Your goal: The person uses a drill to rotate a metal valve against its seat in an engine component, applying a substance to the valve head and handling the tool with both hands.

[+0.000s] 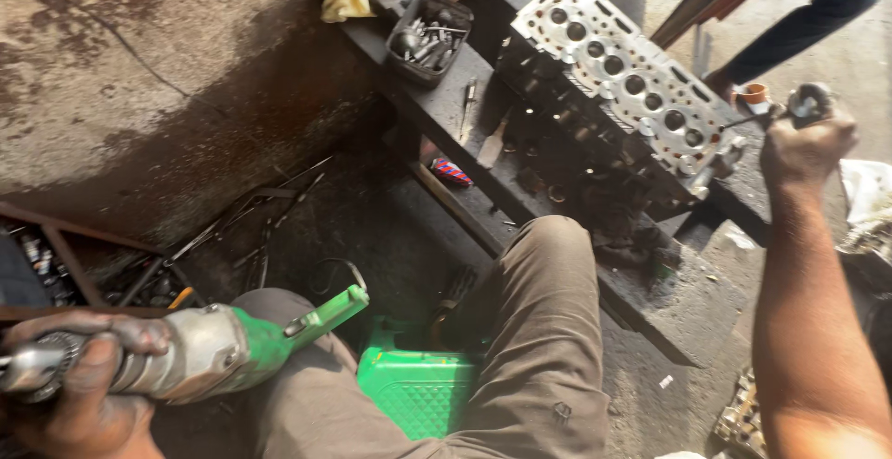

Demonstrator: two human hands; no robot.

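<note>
Your left hand (79,375) clenched round chuck end of green electric drill (223,347), low at left by your knee, drill body pointing up-right. Your right hand (804,143) closed on small metal tool (806,103), right at near corner of cylinder head (623,78). Head's long axis runs diagonal, top-left to lower-right, along dark bench (669,301). Right hand way nearer; drill well apart. Parts tray (429,36) beyond far end. Open room between your knees; someone's leg behind bench.
</note>
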